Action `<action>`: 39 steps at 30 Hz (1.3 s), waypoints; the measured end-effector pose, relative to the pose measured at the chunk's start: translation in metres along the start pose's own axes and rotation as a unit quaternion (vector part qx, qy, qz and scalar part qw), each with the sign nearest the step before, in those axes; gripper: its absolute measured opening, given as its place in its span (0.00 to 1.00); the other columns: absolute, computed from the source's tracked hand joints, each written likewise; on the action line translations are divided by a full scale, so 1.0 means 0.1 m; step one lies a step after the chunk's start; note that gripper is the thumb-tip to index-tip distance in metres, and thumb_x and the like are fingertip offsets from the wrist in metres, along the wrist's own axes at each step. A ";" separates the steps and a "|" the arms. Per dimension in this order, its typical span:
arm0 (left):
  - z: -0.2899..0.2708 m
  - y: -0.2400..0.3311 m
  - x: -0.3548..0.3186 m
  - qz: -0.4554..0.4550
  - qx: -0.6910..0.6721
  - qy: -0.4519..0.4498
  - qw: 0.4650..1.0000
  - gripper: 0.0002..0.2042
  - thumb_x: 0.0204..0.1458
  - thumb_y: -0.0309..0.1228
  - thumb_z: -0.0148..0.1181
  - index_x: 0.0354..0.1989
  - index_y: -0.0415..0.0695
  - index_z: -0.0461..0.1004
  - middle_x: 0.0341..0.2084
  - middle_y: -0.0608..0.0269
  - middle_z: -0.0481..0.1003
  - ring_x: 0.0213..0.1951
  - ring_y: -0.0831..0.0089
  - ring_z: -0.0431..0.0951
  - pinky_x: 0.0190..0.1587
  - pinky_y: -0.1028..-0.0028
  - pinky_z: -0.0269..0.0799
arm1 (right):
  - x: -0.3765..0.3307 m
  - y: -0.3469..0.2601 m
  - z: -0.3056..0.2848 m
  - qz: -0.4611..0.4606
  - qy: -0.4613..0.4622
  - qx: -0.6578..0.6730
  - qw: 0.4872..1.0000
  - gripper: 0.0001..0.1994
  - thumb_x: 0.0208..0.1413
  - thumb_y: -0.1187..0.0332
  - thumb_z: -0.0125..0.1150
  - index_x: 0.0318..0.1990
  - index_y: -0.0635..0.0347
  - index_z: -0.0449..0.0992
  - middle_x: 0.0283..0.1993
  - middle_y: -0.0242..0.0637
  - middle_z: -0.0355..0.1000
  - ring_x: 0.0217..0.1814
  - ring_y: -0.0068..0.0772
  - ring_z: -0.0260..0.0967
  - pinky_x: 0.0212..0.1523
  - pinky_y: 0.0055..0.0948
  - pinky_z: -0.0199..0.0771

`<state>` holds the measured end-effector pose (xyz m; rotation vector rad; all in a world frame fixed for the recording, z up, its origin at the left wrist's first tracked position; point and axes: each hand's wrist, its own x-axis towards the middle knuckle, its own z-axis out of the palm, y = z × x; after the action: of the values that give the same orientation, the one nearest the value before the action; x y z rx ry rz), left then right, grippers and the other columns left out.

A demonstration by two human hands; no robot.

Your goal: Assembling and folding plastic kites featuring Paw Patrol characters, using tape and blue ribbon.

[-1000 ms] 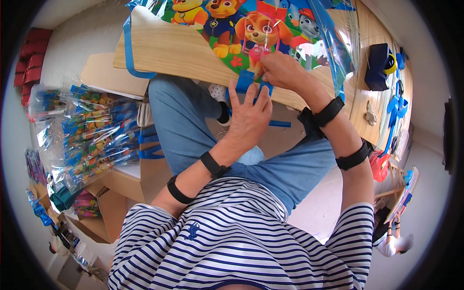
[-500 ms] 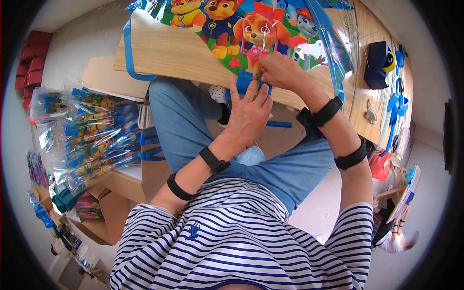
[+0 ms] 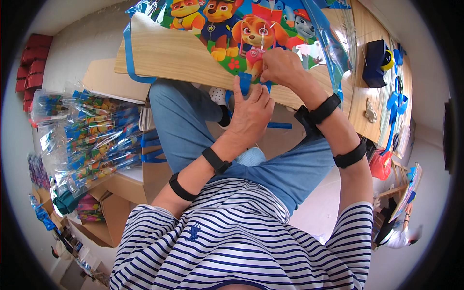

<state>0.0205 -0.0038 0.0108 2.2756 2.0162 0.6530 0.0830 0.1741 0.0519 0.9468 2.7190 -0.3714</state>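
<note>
A clear plastic sheet printed with cartoon dogs [image 3: 220,31], trimmed with blue ribbon, lies on the wooden table [image 3: 179,53]. At the table's near edge, my left hand [image 3: 250,112] has its fingers stretched toward a blue ribbon piece [image 3: 245,83]. Its index finger lies along the ribbon's left side; the thumb is hidden. My right hand [image 3: 282,67] is closed just right of that ribbon, over the sheet's lower corner. Its fingers are curled together, and whatever they pinch is too small or hidden to tell.
Stacked printed plastic bags [image 3: 101,135] lie to the left above an open cardboard box [image 3: 116,217]. A dark blue tape dispenser [image 3: 376,63] stands on the table's right side. Loose blue ribbons [image 3: 397,102] hang beyond it. Another person [image 3: 394,237] is at the far lower right.
My left hand has shifted slightly down, its fingers drawn closer together. My right hand has moved a little to the right and stays closed. The sheet has barely moved.
</note>
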 end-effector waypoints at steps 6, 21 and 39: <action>0.01 0.01 0.00 -0.004 0.021 -0.008 1.000 0.24 0.35 0.36 0.77 0.42 0.41 0.76 0.55 0.53 0.71 0.61 0.58 0.68 0.68 0.28 0.41 | 0.03 0.14 -0.08 0.053 0.228 0.087 0.968 0.17 0.39 0.60 0.76 0.26 0.61 0.73 0.25 0.42 0.75 0.34 0.49 0.77 0.33 0.44 0.74; 0.07 0.01 -0.02 -0.008 -0.015 0.029 0.999 0.12 0.46 0.30 0.62 0.39 0.40 0.78 0.52 0.49 0.73 0.57 0.56 0.70 0.67 0.26 0.42 | -0.16 0.05 0.28 0.170 0.148 0.209 0.952 0.15 0.39 0.59 0.79 0.23 0.58 0.78 0.26 0.41 0.78 0.32 0.46 0.78 0.33 0.42 0.74; -0.06 0.02 -0.07 -0.015 -0.037 0.025 0.999 0.25 0.40 0.36 0.73 0.48 0.40 0.76 0.57 0.57 0.72 0.60 0.58 0.69 0.67 0.29 0.42 | -0.25 0.11 0.45 0.150 0.163 0.259 0.940 0.16 0.39 0.60 0.79 0.21 0.60 0.77 0.21 0.40 0.75 0.25 0.41 0.74 0.30 0.40 0.71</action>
<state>0.0203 -0.0120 0.0153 2.2059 2.0062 0.7759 0.1149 0.1543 0.0152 1.6685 2.7373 -0.9754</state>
